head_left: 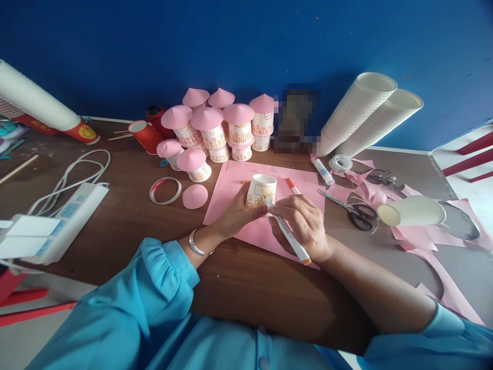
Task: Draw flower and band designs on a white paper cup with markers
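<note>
A white paper cup (pixel 265 186) with orange drawings is wrapped in my left hand (pixel 241 211), its open rim facing up. My right hand (pixel 302 221) is closed around a white marker (pixel 291 239) with an orange end, its tip up against the cup's side. Both hands are over a pink paper sheet (pixel 227 186). Another marker with a red-orange cap (pixel 290 183) lies on the sheet just behind my right hand. Behind the cup stand several decorated paper cups with pink cone roofs (pixel 208 119). The side of the cup facing away is hidden.
To the right are scissors (pixel 360 213), pink paper scraps (pixel 418 234), a glue stick (pixel 322 171), clear tape (pixel 340 163), a lying cup (pixel 412 211) and tall cup stacks (pixel 360 110). On the left are a tape ring (pixel 154 196), a pink disc (pixel 195 197), a power strip (pixel 73 218) and red cups (pixel 145 137).
</note>
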{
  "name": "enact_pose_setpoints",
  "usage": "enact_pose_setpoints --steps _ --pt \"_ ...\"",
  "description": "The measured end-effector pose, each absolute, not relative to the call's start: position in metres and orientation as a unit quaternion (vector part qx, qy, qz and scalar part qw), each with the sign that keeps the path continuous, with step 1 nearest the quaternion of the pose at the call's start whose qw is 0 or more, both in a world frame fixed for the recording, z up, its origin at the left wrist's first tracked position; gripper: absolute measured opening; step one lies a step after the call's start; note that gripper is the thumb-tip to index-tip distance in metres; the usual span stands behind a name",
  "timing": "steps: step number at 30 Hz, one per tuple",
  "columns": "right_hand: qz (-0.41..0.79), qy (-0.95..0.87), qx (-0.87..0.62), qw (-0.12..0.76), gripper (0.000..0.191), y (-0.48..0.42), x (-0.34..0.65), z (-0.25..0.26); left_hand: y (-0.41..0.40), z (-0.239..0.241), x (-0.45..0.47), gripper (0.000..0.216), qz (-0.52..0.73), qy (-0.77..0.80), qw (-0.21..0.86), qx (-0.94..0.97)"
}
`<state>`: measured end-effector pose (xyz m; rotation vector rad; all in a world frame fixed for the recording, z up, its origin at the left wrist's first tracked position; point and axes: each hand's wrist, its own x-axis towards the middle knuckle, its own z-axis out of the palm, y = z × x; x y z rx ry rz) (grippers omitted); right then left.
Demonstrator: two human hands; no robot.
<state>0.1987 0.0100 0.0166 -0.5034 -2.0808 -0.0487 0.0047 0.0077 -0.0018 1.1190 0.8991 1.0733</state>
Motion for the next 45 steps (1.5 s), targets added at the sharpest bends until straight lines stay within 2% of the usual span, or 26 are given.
enact_pose_setpoints --steps 8,13,21,26,45 --pt "-0.028 -0.851 -0.204 0.482 0.032 0.009 0.1997 0.0189 0.0078 -0.0068 0.0042 0.066 0.455 0.39 0.596 0.534" --pt "-0.038 -0.85 -0.216 0.479 0.034 0.0102 0.1997 0.018 0.0079 -0.0092 0.0051 0.059 0.457 0.369 0.588 0.556" --pt "-0.058 -0.852 -0.223 0.47 0.024 0.0122 0.2006 0.0178 0.0074 -0.0097 0.0054 0.057 0.454 0.38 0.561 0.579" --pt "-0.053 -0.852 -0.228 0.469 0.03 0.0116 0.1994 0.0174 0.0078 -0.0065 0.0064 0.056 0.454 0.38 0.565 0.575" --pt "-0.027 -0.855 -0.217 0.47 0.032 0.0098 0.1977 0.0149 0.0087 -0.0041 0.0053 0.077 0.443 0.425 0.6 0.513"
